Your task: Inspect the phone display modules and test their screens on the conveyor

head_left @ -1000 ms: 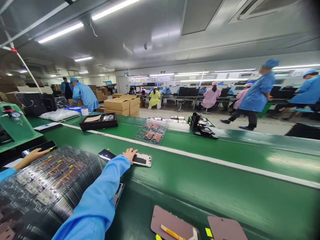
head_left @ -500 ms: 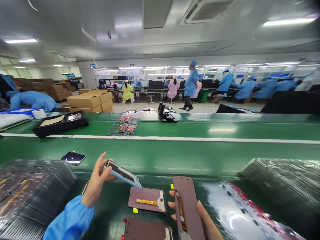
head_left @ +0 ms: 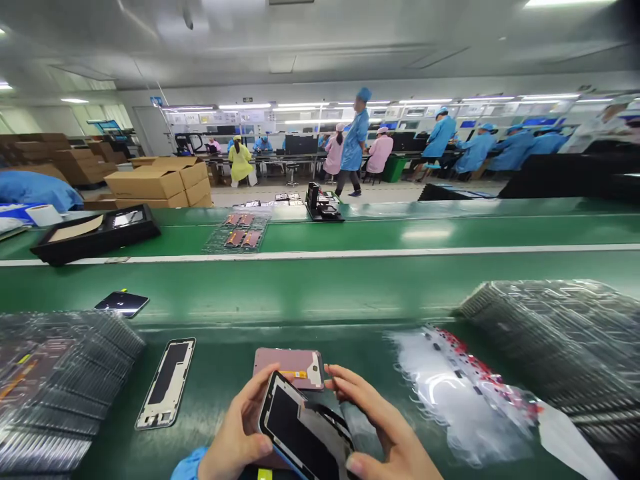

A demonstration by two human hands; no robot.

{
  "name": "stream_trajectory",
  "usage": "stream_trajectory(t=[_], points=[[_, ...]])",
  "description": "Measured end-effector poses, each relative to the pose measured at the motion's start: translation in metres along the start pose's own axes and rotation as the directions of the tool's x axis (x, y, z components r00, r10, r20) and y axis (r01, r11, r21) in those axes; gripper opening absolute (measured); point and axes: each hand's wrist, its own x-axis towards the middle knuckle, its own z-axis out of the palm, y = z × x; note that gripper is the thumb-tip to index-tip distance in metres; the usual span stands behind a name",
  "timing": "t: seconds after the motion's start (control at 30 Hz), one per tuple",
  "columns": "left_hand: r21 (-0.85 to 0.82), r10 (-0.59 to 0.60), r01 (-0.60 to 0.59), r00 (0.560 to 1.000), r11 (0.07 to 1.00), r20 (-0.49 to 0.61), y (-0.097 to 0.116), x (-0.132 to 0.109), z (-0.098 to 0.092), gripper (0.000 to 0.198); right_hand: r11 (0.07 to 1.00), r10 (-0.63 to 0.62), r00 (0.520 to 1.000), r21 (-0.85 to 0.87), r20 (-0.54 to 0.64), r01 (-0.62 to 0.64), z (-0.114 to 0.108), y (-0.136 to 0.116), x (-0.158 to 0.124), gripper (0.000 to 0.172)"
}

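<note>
Both hands meet at the bottom centre over the green bench. My left hand [head_left: 239, 437] grips a phone frame [head_left: 299, 433] with a dark face, tilted up towards me. My right hand [head_left: 385, 427] holds a thin screen panel [head_left: 361, 427] pressed against the frame's right side; most of that panel is hidden. Just beyond my fingers a brownish screen panel [head_left: 290, 365] lies face down with an orange flex strip. A white-edged phone frame [head_left: 167, 381] lies flat to the left.
Stacks of clear plastic trays stand at the left [head_left: 55, 380] and right [head_left: 565, 340]. A loose plastic film strip [head_left: 460, 393] lies right of my hands. A dark phone screen [head_left: 121, 303] rides the conveyor belt [head_left: 350, 293]. Black tray [head_left: 95, 233], cardboard boxes and several workers lie beyond.
The view has swung right and down. My left hand brought the phone frame from the belt to the bench, and both hands have now joined frame and panel in front of me.
</note>
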Motion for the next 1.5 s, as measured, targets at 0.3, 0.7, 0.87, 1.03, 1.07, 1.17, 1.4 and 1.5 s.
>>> stream_trajectory(t=[0.3, 0.7, 0.87, 1.03, 1.07, 1.17, 1.4, 1.5], points=[[0.025, -0.044, 0.043, 0.998, 0.999, 0.041, 0.01, -0.001, 0.002, 0.09, 0.966, -0.122, 0.988, -0.218, 0.096, 0.14, 0.0, -0.006, 0.003, 0.058], [-0.052, -0.042, 0.048, 0.993, 0.998, 0.109, -0.007, 0.0, 0.013, 0.092, 0.892, -0.228, 0.958, -0.358, 0.173, 0.277, 0.018, 0.0, -0.002, 0.06], [-0.051, -0.064, 0.07, 0.991, 0.996, 0.114, -0.005, 0.001, 0.018, 0.091, 0.832, -0.28, 0.941, -0.442, 0.187, 0.336, 0.024, 0.001, -0.002, 0.061], [-0.055, -0.057, 0.063, 0.993, 0.996, 0.108, -0.009, 0.0, 0.017, 0.093, 0.809, -0.302, 0.936, -0.47, 0.181, 0.352, 0.025, 0.003, -0.001, 0.061], [-0.06, -0.057, 0.063, 0.993, 0.996, 0.108, -0.01, -0.001, 0.017, 0.093, 0.81, -0.302, 0.936, -0.468, 0.18, 0.352, 0.025, 0.004, -0.001, 0.061], [-0.069, -0.062, 0.07, 0.992, 0.995, 0.112, -0.011, -0.001, 0.017, 0.097, 0.821, -0.296, 0.937, -0.452, 0.183, 0.348, 0.025, 0.004, -0.001, 0.062], [-0.079, -0.092, 0.1, 0.991, 0.992, 0.1, -0.009, -0.001, 0.018, 0.097, 0.842, -0.267, 0.943, -0.428, 0.197, 0.328, 0.024, 0.004, -0.003, 0.065], [-0.072, -0.089, 0.097, 0.99, 0.993, 0.105, -0.009, -0.001, 0.017, 0.098, 0.849, -0.253, 0.946, -0.422, 0.204, 0.318, 0.024, 0.004, -0.004, 0.065]])
